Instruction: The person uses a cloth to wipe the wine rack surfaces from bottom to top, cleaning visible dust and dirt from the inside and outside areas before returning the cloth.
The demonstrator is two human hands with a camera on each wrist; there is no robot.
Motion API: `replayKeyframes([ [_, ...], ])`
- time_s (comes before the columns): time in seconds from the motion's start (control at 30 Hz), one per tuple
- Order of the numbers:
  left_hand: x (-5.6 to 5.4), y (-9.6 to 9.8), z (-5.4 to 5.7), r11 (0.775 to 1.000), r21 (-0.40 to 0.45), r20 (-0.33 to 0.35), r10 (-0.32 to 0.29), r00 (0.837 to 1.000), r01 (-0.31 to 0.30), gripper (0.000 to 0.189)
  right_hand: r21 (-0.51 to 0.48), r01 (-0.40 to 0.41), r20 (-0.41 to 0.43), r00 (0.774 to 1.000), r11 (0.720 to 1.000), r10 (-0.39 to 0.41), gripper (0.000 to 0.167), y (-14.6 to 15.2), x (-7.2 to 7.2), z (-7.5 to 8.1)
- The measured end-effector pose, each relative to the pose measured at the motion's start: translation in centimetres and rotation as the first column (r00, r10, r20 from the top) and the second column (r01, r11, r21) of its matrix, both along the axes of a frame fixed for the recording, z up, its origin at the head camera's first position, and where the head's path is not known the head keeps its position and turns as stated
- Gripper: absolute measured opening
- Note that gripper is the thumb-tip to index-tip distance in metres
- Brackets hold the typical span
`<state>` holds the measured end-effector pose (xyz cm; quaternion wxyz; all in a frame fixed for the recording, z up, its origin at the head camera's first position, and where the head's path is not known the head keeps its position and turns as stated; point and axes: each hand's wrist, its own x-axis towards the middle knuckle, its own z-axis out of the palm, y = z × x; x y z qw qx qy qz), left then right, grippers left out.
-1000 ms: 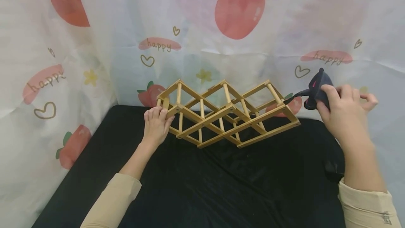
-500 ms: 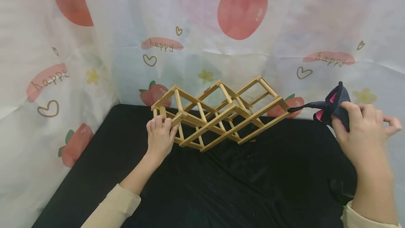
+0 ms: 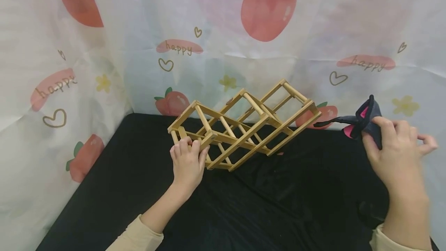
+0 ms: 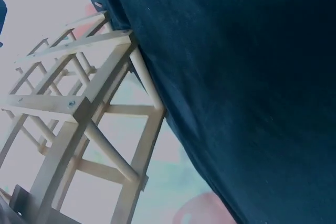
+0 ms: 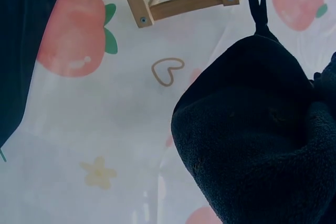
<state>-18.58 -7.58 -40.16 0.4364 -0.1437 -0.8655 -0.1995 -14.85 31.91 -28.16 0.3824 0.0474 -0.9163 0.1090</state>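
A slatted wooden lattice rack [image 3: 240, 140] stands tilted above black fabric, right end higher. My left hand [image 3: 186, 165] grips its near left end, fingertips partly hidden behind a rail. In the left wrist view the rack [image 4: 58, 156] fills the left side, the hand not clearly shown. My right hand [image 3: 400, 154] pinches a dark fuzzy cloth piece [image 3: 374, 127] with pink patches inside. Its thin strap [image 3: 343, 119] reaches left to just below the rack's right end. In the right wrist view, the cloth [image 5: 247, 140] hides the fingers, and its loop stands apart from the rack.
Black fabric [image 3: 278, 204] covers the surface beneath. Behind and on the left hang white sheets [image 3: 216, 22] printed with red fruit, hearts and the word "happy". A dark, indistinct item [image 3: 367, 208] lies near the right forearm.
My left hand has come right and toward me, turning the rack so its right end rises. My right hand has moved right and lower with the cloth; its strap now appears separate from the rack.
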Motion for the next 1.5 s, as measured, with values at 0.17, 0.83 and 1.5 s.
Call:
replayKeyframes([
  [0.17, 0.3, -1.3, 1.0, 0.989, -0.147, 0.062, -0.005, 0.998, 0.014, 0.046, -0.006, -0.003, 0.004, 1.000, 1.000, 0.003, 0.028, -0.3, 0.0, 0.0],
  [0.83, -11.2, -7.3, 8.0, 0.544, -0.830, -0.078, -0.337, 0.938, 0.126, 0.049, -0.010, -0.033, -0.014, 0.999, 0.999, 0.033, 0.035, -0.2, -0.1, -0.1],
  [1.5, -13.1, -6.7, 7.1, 0.602, -0.778, -0.099, -0.399, 0.912, 0.179, 0.032, -0.024, -0.100, -0.087, 0.991, 0.995, 0.098, 0.060, 0.2, -0.6, -0.3],
])
